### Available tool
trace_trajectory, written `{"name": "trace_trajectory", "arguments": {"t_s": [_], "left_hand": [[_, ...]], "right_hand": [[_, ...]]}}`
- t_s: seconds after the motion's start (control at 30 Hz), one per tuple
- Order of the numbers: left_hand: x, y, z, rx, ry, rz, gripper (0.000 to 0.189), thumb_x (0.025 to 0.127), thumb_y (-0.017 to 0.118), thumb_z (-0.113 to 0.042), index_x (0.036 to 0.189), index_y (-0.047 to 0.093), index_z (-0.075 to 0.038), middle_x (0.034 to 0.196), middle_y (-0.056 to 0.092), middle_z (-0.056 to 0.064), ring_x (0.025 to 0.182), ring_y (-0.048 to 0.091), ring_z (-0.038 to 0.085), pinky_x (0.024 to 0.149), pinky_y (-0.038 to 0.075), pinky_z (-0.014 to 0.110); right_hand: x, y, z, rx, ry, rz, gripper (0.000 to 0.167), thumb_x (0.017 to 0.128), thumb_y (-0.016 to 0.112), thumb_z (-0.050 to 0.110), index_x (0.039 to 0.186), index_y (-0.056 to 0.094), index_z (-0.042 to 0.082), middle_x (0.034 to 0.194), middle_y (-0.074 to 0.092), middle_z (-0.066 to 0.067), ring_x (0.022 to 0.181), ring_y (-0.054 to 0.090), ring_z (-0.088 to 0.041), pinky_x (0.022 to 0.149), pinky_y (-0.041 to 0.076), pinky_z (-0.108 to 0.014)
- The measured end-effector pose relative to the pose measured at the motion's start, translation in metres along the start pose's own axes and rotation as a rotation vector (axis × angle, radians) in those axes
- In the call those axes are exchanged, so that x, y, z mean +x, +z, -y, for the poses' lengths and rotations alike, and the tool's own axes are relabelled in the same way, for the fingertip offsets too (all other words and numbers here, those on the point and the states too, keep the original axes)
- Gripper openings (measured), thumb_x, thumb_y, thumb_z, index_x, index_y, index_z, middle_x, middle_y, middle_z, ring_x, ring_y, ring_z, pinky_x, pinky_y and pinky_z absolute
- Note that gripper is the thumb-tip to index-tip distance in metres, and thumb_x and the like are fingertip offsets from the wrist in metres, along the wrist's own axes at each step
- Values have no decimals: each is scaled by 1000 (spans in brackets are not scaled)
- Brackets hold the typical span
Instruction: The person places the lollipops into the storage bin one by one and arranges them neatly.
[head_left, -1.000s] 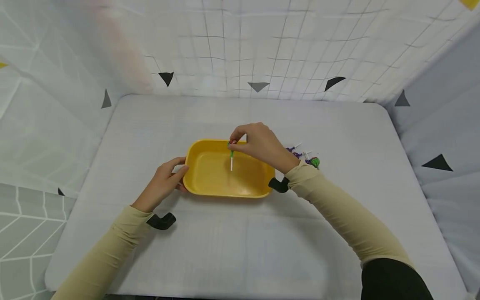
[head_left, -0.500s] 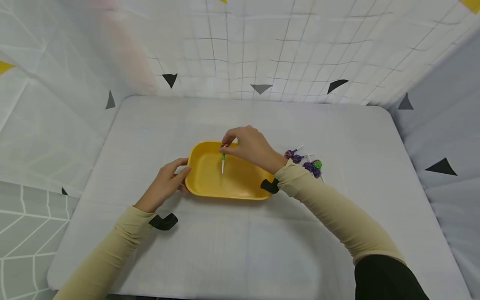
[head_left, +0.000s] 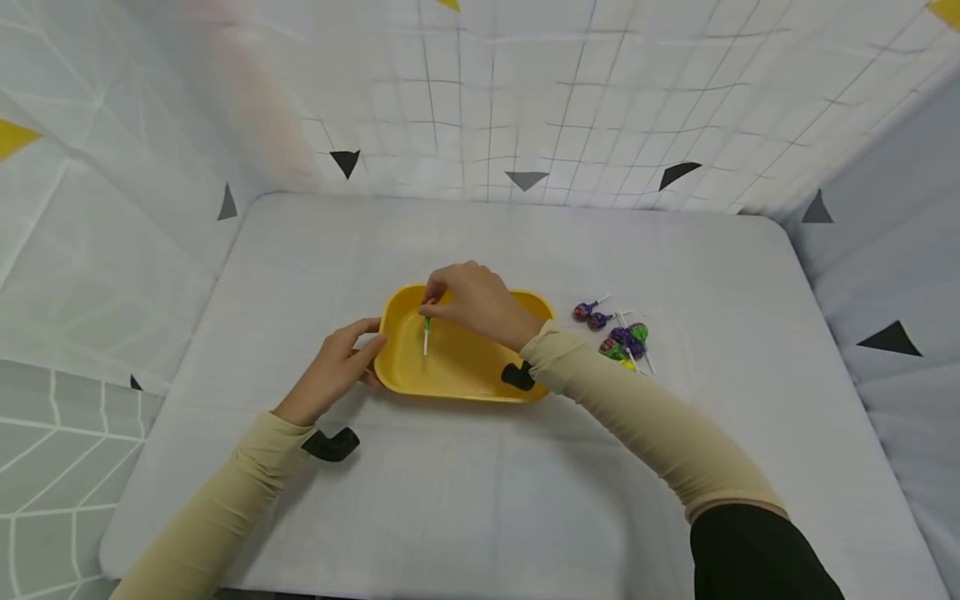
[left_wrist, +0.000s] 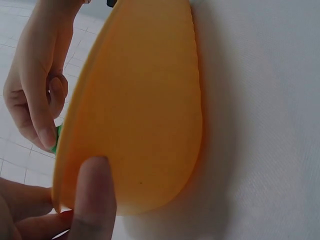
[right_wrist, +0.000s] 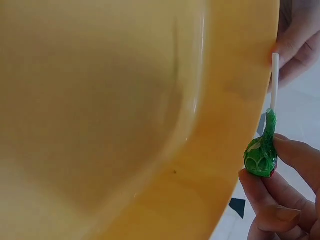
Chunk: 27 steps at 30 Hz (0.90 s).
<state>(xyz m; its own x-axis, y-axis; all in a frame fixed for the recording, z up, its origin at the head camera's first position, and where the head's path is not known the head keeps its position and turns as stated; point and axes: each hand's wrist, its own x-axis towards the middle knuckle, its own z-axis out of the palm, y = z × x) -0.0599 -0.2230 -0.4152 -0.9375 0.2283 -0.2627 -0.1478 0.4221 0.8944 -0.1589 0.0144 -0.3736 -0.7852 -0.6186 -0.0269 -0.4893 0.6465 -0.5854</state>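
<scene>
In the head view a yellow plastic tray [head_left: 465,379] sits mid-table. My left hand [head_left: 330,367] grips its left end, and in the left wrist view the thumb [left_wrist: 95,192] presses against the wall. Over the tray's left half, my right hand [head_left: 480,304] pinches a lollipop [head_left: 427,327] by its wrapped head, with the white stick pointing toward me. Close up in the right wrist view, the lollipop [right_wrist: 260,156] has a green wrapper and is held between thumb and fingertips. The tray floor under the right hand is partly hidden.
Several loose lollipops [head_left: 621,337] in purple, green and yellow wrappers lie in a cluster right of the tray, close to my right sleeve [head_left: 622,425]. White cloth covers the table [head_left: 420,492]. A gridded white curtain [head_left: 510,92] rises behind it.
My right hand has moved left across the tray, carrying the lollipop toward its left end. More of the loose cluster shows as the forearm shifts. The left hand keeps its grip.
</scene>
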Motion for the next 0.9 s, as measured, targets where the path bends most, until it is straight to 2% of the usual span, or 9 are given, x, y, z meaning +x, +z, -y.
{"name": "trace_trajectory", "arguments": {"t_s": [0.33, 0.57, 0.73, 0.9], "left_hand": [[0, 0, 0, 25, -6, 4, 50, 112, 48, -25, 155, 41, -1, 134, 61, 30, 72, 75, 31, 72, 64, 29], [-1, -1, 0, 16, 5, 8, 50, 112, 48, -26, 155, 41, -3, 140, 58, 29, 73, 75, 34, 72, 64, 31], [-2, -1, 0, 16, 23, 9, 48, 112, 47, -26, 154, 43, -4, 133, 62, 29, 73, 75, 34, 71, 65, 33], [-1, -1, -1, 23, 27, 8, 46, 112, 46, -25, 153, 44, -4, 135, 61, 28, 73, 75, 35, 71, 64, 31]], "right_hand": [[11, 14, 4, -47, -19, -22, 18, 95, 77, 37, 98, 78, 18, 100, 78, 5, 81, 67, -10, 68, 56, -24], [18, 24, 12, -82, -4, 32, 24, 95, 77, 36, 105, 80, 14, 102, 78, 2, 82, 67, -12, 73, 58, -24], [22, 34, 10, -129, -15, 19, 24, 95, 77, 36, 104, 81, 14, 97, 79, 3, 78, 66, -10, 71, 58, -22], [24, 41, 10, -154, -19, 15, 22, 95, 77, 35, 102, 81, 15, 92, 78, 4, 74, 65, -9, 68, 56, -22]]}}
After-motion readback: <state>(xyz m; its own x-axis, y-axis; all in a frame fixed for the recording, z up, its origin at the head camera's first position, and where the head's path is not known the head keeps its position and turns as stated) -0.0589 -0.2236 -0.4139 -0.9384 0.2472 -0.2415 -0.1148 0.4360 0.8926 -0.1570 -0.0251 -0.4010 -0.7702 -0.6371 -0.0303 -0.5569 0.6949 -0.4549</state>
